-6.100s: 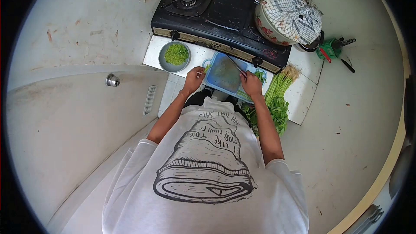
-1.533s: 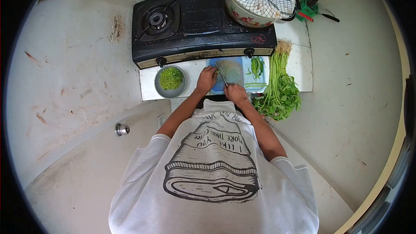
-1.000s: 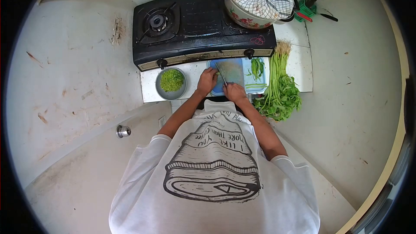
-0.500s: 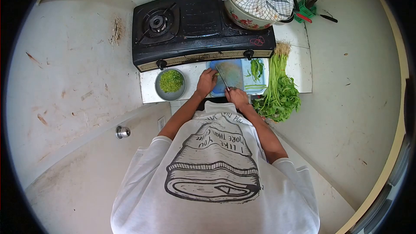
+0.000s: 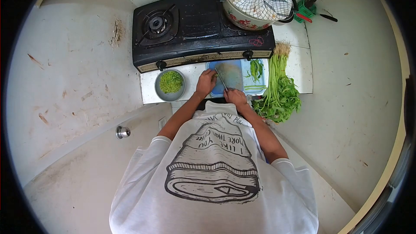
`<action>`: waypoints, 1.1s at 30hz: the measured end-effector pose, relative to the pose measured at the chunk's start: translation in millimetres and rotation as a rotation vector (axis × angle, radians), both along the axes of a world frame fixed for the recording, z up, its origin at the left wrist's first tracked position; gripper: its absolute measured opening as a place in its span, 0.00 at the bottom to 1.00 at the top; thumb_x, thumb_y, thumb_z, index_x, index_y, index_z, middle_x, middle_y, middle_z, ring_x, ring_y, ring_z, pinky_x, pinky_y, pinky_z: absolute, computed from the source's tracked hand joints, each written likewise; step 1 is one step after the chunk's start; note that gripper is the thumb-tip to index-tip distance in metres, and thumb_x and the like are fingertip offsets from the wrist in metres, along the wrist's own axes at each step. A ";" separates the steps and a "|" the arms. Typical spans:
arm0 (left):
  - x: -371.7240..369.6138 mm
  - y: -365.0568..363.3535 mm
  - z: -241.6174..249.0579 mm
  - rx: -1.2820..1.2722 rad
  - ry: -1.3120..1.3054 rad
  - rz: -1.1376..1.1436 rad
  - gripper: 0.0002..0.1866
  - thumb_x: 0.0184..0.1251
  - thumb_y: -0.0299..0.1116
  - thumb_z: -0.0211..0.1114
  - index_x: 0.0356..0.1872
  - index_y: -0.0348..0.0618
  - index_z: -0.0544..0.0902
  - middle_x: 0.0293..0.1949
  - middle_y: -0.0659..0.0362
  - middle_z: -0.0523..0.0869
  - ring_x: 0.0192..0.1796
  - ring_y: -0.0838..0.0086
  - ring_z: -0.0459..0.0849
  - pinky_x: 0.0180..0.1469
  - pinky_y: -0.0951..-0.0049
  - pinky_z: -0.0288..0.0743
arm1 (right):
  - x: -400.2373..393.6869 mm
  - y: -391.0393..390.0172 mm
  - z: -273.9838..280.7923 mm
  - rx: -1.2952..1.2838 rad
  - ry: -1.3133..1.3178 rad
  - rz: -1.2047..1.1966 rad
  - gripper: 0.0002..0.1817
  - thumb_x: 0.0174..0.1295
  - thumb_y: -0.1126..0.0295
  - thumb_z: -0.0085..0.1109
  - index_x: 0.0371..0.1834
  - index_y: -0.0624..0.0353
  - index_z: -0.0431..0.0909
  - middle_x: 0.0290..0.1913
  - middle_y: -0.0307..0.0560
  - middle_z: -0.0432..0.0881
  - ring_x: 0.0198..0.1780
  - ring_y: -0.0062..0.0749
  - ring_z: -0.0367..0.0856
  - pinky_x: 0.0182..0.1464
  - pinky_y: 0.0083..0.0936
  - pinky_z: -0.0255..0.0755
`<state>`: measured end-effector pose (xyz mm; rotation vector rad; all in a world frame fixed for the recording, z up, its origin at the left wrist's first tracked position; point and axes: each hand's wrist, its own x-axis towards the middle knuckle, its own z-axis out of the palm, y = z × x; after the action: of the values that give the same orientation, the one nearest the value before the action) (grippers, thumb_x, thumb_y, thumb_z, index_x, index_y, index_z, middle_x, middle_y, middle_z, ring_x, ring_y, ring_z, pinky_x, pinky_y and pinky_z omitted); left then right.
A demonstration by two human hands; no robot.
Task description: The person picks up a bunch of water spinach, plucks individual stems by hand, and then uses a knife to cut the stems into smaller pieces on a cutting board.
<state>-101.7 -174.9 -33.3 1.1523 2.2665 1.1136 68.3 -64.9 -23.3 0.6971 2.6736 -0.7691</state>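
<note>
My right hand point(image 5: 236, 97) is wrapped round the handle of a knife point(image 5: 220, 78), whose blade slants up and left over a blue cutting board point(image 5: 237, 87). At the board's left side my left hand point(image 5: 206, 83) is closed, its fingertips beside the blade. A small piece of green vegetable shows faintly at those fingertips; most of it is hidden. To the right of the board, a light blue tray point(image 5: 248, 67) holds green pods point(image 5: 256, 70) and a few thin green stalks point(image 5: 255, 87). On the left stands a grey bowl point(image 5: 158, 92) of finely chopped greens point(image 5: 171, 81).
A black two-burner stove point(image 5: 201, 26) stands behind the board, with a cloth-covered pot point(image 5: 249, 17) on its right burner. A big bunch of leafy greens point(image 5: 279, 91) lies at the right counter edge. A green basket point(image 5: 305, 14) holds utensils, beside a black-handled knife point(image 5: 329, 17).
The knife blade has tilted slightly and its tip has shifted a little left. Less of the green piece shows at my left fingertips. Both hands stay almost in place.
</note>
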 end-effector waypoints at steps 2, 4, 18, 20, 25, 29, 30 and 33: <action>3.4 -0.2 -0.6 0.022 0.027 0.012 0.13 0.60 0.22 0.66 0.46 0.37 0.86 0.39 0.45 0.84 0.44 0.47 0.84 0.51 0.53 0.80 | 2.2 1.1 -4.7 -0.001 -0.041 0.012 0.27 0.77 0.51 0.47 0.38 0.64 0.87 0.36 0.67 0.88 0.40 0.63 0.89 0.48 0.52 0.83; 3.7 0.7 -2.2 0.074 0.104 0.023 0.11 0.60 0.22 0.66 0.44 0.35 0.87 0.36 0.46 0.83 0.40 0.51 0.85 0.47 0.55 0.81 | -6.7 1.8 -5.9 0.005 -0.019 0.016 0.27 0.77 0.51 0.47 0.38 0.62 0.88 0.36 0.67 0.88 0.40 0.63 0.89 0.47 0.52 0.83; 4.7 -0.3 3.9 0.022 0.011 0.031 0.09 0.62 0.22 0.66 0.44 0.37 0.86 0.39 0.46 0.84 0.44 0.46 0.84 0.51 0.51 0.80 | 2.4 3.7 2.5 -0.002 0.009 -0.027 0.28 0.76 0.49 0.49 0.37 0.65 0.87 0.34 0.69 0.87 0.39 0.65 0.88 0.47 0.54 0.83; 4.7 0.9 1.9 0.015 0.012 0.028 0.09 0.62 0.23 0.66 0.44 0.37 0.85 0.39 0.46 0.84 0.44 0.46 0.84 0.51 0.51 0.80 | 2.4 2.9 8.4 -0.011 -0.008 0.003 0.28 0.76 0.50 0.48 0.37 0.65 0.87 0.34 0.69 0.87 0.39 0.65 0.88 0.47 0.54 0.83; 5.8 1.2 0.8 0.031 0.083 0.044 0.10 0.61 0.22 0.67 0.44 0.36 0.87 0.35 0.47 0.82 0.38 0.52 0.84 0.44 0.55 0.79 | 1.3 1.1 4.4 -0.012 0.022 0.020 0.27 0.77 0.51 0.48 0.38 0.66 0.87 0.35 0.68 0.88 0.39 0.66 0.88 0.47 0.55 0.83; 5.4 0.9 -1.4 0.036 0.120 0.035 0.09 0.61 0.22 0.67 0.43 0.36 0.86 0.34 0.47 0.82 0.39 0.52 0.84 0.45 0.55 0.79 | -10.9 2.6 -9.2 -0.010 0.076 0.016 0.26 0.77 0.51 0.48 0.39 0.65 0.87 0.36 0.67 0.88 0.39 0.65 0.89 0.47 0.55 0.83; 5.3 1.1 -1.1 0.028 0.128 0.038 0.09 0.61 0.22 0.67 0.42 0.36 0.86 0.34 0.47 0.82 0.39 0.51 0.85 0.45 0.55 0.79 | -13.0 3.6 -5.5 -0.007 0.062 0.030 0.26 0.77 0.52 0.48 0.39 0.65 0.87 0.36 0.67 0.88 0.40 0.65 0.89 0.47 0.55 0.83; 8.2 0.1 0.0 0.035 0.050 0.065 0.08 0.60 0.22 0.66 0.41 0.35 0.85 0.38 0.45 0.84 0.43 0.48 0.84 0.50 0.53 0.79 | -12.5 4.2 1.6 -0.003 0.015 0.061 0.26 0.77 0.52 0.48 0.39 0.65 0.87 0.37 0.66 0.88 0.40 0.64 0.89 0.48 0.54 0.83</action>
<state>-93.5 -174.8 -33.2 1.1391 2.3467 1.1661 55.7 -60.7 -21.7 0.6087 2.6925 -0.7655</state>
